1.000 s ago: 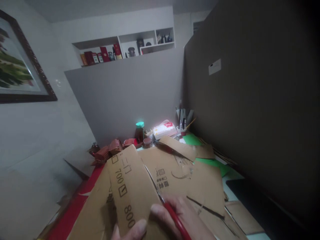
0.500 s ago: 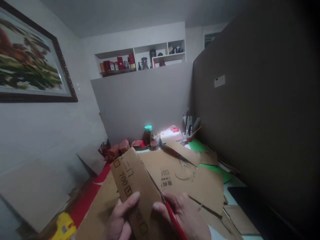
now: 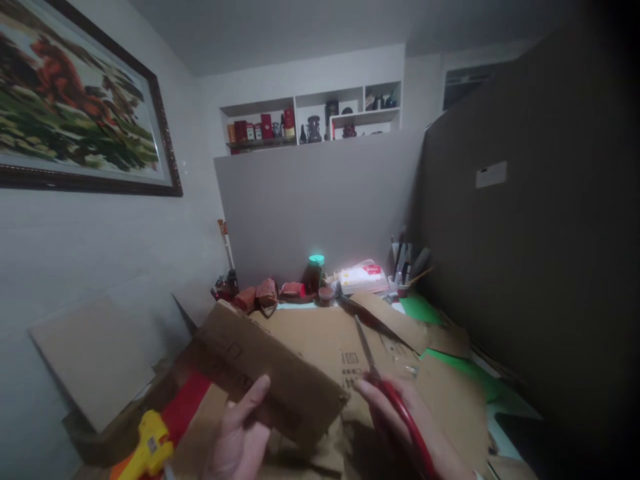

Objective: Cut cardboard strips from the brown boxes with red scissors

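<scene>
Where the two hands meet low in the frame, one cardboard strip [image 3: 265, 373] is held up off the desk, tilted from upper left down to lower right. The left hand [image 3: 240, 440] grips its lower edge, thumb laid flat on the face turned to the camera, the other fingers hidden behind. The right hand [image 3: 415, 427] is closed around the red handles of one pair of scissors [image 3: 385, 387]; the blades point up and away, just right of the strip and clear of it, and appear shut, though the picture is too dim to be sure.

Under both hands: one large printed cardboard sheet [image 3: 325, 340] lying flat on the desk, with two smaller cardboard offcuts [image 3: 390, 317] on its far right part. One green mat [image 3: 435, 347] shows beyond them. One yellow glue gun [image 3: 147, 447] lies at lower left, near the left hand but not touching it.

Along the back of the desk: one dark jar with a green lid [image 3: 315, 273], one white packet [image 3: 363, 277], one cup of pens [image 3: 403, 267].

One tall brown panel [image 3: 525, 233] stands at right. One framed picture [image 3: 80, 113] hangs on the left wall. One wall shelf [image 3: 310, 120] holds small boxes and ornaments, too small to count.
</scene>
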The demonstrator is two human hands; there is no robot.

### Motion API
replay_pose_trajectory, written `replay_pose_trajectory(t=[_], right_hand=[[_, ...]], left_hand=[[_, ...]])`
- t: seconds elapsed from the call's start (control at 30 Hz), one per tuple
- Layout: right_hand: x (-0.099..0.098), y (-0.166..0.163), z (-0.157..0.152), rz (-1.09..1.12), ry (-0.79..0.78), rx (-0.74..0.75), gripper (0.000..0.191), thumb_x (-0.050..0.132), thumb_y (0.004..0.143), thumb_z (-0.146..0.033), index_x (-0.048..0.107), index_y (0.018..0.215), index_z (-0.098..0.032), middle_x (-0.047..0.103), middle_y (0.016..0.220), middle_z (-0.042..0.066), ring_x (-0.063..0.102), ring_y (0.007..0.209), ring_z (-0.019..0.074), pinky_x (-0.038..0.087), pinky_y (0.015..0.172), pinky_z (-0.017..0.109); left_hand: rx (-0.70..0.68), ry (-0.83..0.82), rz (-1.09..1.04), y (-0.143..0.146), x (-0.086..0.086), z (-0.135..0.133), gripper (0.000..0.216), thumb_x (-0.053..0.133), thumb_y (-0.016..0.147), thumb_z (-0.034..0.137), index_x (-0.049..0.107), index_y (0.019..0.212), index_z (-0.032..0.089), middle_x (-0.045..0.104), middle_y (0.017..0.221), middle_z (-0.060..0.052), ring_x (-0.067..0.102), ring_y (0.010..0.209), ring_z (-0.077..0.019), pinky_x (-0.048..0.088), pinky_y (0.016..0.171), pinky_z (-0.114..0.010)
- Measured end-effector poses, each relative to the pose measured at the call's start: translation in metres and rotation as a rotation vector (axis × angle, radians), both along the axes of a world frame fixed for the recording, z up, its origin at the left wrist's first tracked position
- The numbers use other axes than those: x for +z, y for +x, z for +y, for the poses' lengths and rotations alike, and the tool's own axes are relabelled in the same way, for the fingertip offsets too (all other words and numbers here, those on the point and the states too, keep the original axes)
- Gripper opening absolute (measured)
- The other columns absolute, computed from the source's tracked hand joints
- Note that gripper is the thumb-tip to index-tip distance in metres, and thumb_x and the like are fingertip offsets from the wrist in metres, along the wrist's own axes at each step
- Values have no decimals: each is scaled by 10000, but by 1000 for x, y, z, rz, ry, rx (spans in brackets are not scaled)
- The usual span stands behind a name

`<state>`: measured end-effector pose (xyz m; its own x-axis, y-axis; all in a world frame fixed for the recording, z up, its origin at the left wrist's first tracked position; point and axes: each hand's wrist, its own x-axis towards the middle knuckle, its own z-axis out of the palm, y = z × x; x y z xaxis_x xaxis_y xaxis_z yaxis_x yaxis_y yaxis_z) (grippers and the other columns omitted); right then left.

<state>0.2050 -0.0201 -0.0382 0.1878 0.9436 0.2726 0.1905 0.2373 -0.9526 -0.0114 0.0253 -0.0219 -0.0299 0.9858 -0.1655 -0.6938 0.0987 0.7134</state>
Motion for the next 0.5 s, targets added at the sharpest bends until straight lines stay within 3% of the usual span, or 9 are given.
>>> replay_pose_trajectory(t=[0.07, 0.2, 0.3, 0.37, 0.5], right_hand=[[-5, -6, 0, 69, -79, 79, 456, 640, 741, -648, 579, 727, -196, 506, 568, -35, 492, 526, 132, 418, 481, 219], [-8, -19, 0, 481, -283, 345, 439, 559, 838, -620, 527, 967, -202, 488, 577, -61, 463, 454, 93, 335, 422, 183], [2, -20, -4, 539, -233, 386, 449, 671, 764, -567, 545, 986, -197, 565, 667, -27, 564, 596, 132, 430, 552, 225], [12, -18, -10, 523, -219, 407, 407, 772, 704, -402, 573, 984, -185, 605, 770, -6, 593, 727, 159, 456, 693, 265], [29, -18, -21, 430, -191, 395, 419, 769, 712, -387, 536, 996, -185, 535, 764, -42, 520, 682, 121, 410, 653, 244]], left_hand=[[1, 45, 76, -2, 7, -5, 298, 675, 729, 41, 704, 983, 194, 773, 901, -35, 571, 1186, -256, 413, 1042, -388], [1, 236, 198, 1, 11, -17, 229, 791, 574, 83, 747, 702, 267, 758, 974, -66, 296, 1396, -269, 300, 1101, -326], [67, 395, 330, 10, 4, -26, 288, 757, 592, 60, 747, 727, 315, 752, 1002, -61, 251, 1416, -238, 243, 1124, -349], [102, 462, 447, 15, 0, -31, 332, 737, 614, 50, 739, 766, 345, 743, 1054, -20, 290, 1399, -242, 234, 1131, -407], [247, 538, 635, 18, 7, -33, 284, 775, 619, 88, 756, 799, 307, 612, 1315, 69, 260, 1403, -206, 148, 1149, -282]])
